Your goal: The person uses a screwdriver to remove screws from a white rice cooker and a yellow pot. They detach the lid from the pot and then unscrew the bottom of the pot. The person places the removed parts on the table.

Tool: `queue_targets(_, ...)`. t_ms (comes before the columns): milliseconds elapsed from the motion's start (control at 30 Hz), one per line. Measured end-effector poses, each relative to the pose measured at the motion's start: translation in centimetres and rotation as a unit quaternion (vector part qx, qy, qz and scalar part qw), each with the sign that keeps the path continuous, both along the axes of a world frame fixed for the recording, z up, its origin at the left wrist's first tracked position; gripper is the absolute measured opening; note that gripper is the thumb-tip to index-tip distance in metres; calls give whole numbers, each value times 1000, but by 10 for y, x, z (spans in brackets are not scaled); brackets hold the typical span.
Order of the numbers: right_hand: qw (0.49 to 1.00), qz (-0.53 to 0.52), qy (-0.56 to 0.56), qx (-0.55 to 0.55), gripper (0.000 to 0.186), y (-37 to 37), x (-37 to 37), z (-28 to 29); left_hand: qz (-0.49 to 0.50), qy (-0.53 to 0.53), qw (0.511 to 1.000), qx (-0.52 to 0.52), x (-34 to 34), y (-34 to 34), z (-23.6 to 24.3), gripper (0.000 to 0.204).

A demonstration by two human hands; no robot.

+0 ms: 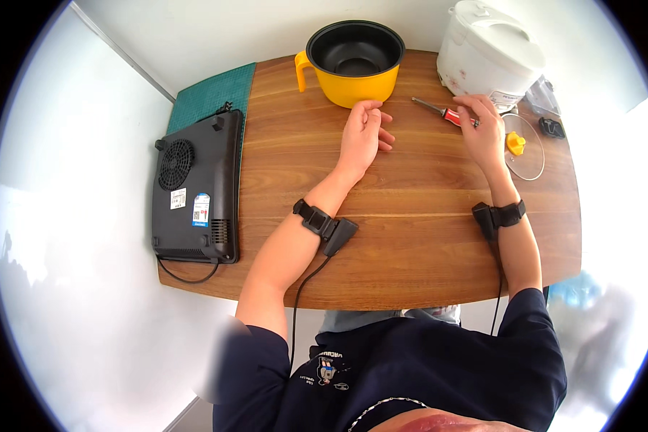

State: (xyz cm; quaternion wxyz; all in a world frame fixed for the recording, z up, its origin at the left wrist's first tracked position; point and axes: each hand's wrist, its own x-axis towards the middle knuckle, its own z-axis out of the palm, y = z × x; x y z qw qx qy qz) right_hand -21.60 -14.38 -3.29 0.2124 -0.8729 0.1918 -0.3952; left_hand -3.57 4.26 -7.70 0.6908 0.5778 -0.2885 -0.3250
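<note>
My left hand (365, 137) rests just in front of a yellow pot (356, 86) with a black inside and a yellow side handle. Its fingers are loosely bent and apart, holding nothing. At the right, my right hand (484, 129) reaches over the handle end of a screwdriver (450, 116) with a red handle and a metal shaft. The screwdriver lies on the table, its tip toward the pot. My right thumb crosses its handle, with the fingers apart from the thumb; whether they press on it is hard to see.
Behind my right hand stands a white rice cooker (489, 43). A clear round lid (533, 174) with a yellow knob (515, 143) lies beside it, near a small black part (551, 127). An upturned black induction cooker (194, 187) overlaps a green mat (209, 92) at the left of the wooden table (410, 252).
</note>
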Motion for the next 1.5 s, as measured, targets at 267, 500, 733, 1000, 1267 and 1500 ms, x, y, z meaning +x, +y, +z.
queue_targets(267,998,-27,21,-48,16,-14,-6,-33,-4,-41,998,-36,-8,3,2,29)
queue_targets(500,994,-50,73,-63,17,-18,-9,-40,114,-250,956,-99,-2,3,53,17)
queue_targets(733,989,-75,89,-86,24,-19,-8,-43,189,-753,628,51,32,-10,85,33)
queue_targets(1000,989,-75,106,-74,24,-22,-9,-47,162,-738,651,67,55,-20,64,19)
queue_targets(1267,991,-75,69,-84,18,-22,-10,-49,211,-468,856,-62,48,-12,79,31)
queue_targets(1500,993,-75,60,-66,23,-24,-9,-52,178,-110,947,-245,57,-4,62,30)
